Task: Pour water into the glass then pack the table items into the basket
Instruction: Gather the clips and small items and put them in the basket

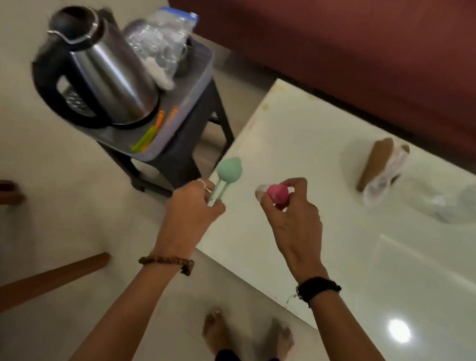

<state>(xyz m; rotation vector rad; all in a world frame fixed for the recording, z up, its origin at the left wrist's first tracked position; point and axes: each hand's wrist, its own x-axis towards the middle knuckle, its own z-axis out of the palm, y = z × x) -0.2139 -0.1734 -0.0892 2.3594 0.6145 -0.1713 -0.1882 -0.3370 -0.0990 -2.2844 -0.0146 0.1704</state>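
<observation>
Head view: green tongs point(223, 176) in left grip point(193, 205)

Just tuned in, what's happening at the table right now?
A person stands at the white table. The left hand holds a mint-green long-handled utensil; the right hand holds a small pink object. The steel electric kettle already sits in the grey fabric basket. A brown-and-white packet remains on the table.
</observation>
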